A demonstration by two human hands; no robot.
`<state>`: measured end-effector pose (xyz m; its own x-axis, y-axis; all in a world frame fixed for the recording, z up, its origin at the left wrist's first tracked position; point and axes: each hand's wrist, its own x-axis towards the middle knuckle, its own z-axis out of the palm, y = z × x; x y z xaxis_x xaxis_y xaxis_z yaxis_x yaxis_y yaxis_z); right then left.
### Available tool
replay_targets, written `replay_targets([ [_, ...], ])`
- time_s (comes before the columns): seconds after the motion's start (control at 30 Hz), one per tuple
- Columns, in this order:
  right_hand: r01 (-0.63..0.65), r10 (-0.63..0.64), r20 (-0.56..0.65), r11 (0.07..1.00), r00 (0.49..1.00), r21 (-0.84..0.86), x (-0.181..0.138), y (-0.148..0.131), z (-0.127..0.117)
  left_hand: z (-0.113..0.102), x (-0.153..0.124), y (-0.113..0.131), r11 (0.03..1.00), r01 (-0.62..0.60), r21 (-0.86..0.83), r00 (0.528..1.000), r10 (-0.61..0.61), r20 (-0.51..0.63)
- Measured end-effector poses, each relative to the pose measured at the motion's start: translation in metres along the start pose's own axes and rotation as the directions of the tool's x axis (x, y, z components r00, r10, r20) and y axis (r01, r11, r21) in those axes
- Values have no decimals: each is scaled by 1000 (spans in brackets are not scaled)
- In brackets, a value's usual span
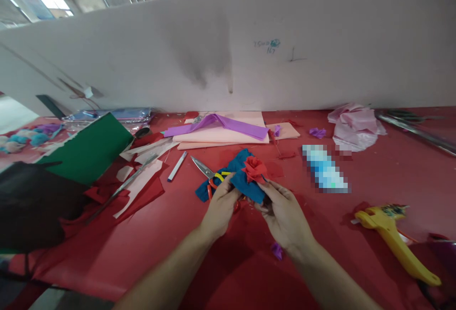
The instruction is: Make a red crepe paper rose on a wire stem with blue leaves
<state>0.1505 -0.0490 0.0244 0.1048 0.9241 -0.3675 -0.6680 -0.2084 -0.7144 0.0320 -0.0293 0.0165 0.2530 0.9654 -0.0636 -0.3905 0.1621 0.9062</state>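
My left hand [220, 208] and my right hand [285, 217] meet over the red table cover, both closed on a piece of blue felt [245, 184]. A small red fabric rose [254, 168] sits on top of the felt, just above my right fingers. Scissors [205, 170] with yellow and red handles lie partly under the felt, right beside my left hand. More blue felt [201, 191] trails to the left on the table.
A yellow glue gun [395, 239] lies at the right. Peach and purple sheets [221, 132] lie at the back, pink crumpled material [354, 127] at back right, a green sheet [89, 148] and red and white scraps at left. A white partition wall [228, 53] stands behind.
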Motion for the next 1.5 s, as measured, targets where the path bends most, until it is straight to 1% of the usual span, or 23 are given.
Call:
replay_targets([
  [0.1,-3,3,31,1000,1000,-6,0,0,-1,-1,0,1,995,-53,82,999,53,4],
  [0.2,-26,25,50,1000,998,6,0,0,-1,-1,1,2,991,-81,105,997,81,10],
  [0.43,-67,64,57,997,996,40,-2,0,0,0,0,2,990,-72,121,997,74,-13],
  [0.6,-83,76,64,990,995,116,-3,-2,3,-5,1,-2,988,-63,140,997,70,-43],
  [0.7,-141,130,69,973,989,185,-4,-4,5,-6,1,-4,991,-56,123,998,61,-35],
  [0.77,-182,172,64,962,983,206,-5,-6,6,-4,1,-3,996,-43,76,998,46,-40],
  [0.87,-204,197,60,967,979,151,-6,-8,7,-2,2,-2,998,-11,-55,998,7,-68],
  [0.93,-152,149,44,987,988,51,-5,-8,5,-2,3,-1,992,8,-129,996,-19,-85],
  [0.97,-98,99,26,995,995,-16,-4,-8,3,-2,3,-2,989,17,-148,995,-31,-94],
  [1.03,68,-70,-5,982,998,-179,-3,-8,-3,-4,4,-2,986,33,-161,994,-49,-95],
  [1.07,177,-183,1,947,983,-268,-2,-9,-6,-4,4,-3,987,37,-159,995,-52,-88],
  [1.1,289,-296,38,886,954,-363,-1,-11,-9,-5,4,-3,987,40,-153,996,-52,-77],
  [1.13,405,-402,108,792,909,-457,-1,-14,-11,-5,4,-3,989,45,-144,997,-54,-63],
  [1.17,514,-487,207,666,848,-541,-1,-17,-13,-5,4,-3,990,49,-132,997,-55,-48],
  [1.2,603,-542,313,518,780,-606,-2,-20,-14,-4,4,-3,992,54,-116,998,-59,-35],
  [1.23,665,-567,411,366,714,-651,-3,-23,-14,-4,3,-2,993,59,-99,998,-62,-26],
  [1.27,700,-569,490,231,660,-675,-3,-26,-14,-3,3,-1,995,63,-84,998,-65,-25],
  [1.3,718,-564,545,129,620,-684,-4,-27,-13,-2,3,0,995,66,-73,997,-68,-27],
  [1.33,725,-560,577,64,595,-686,-4,-28,-12,-2,3,1,995,68,-67,997,-70,-34],
  [1.37,725,-557,590,32,584,-688,-4,-27,-12,-1,3,1,995,71,-67,996,-73,-40],
  [1.43,718,-575,575,31,582,-695,-2,-23,-12,-2,3,0,994,77,-75,996,-80,-45],
  [1.47,708,-603,540,59,587,-704,-1,-20,-12,-3,4,0,994,77,-80,996,-81,-43],
  [1.5,687,-631,482,114,608,-717,1,-17,-13,-4,4,-2,993,77,-84,996,-81,-43],
])
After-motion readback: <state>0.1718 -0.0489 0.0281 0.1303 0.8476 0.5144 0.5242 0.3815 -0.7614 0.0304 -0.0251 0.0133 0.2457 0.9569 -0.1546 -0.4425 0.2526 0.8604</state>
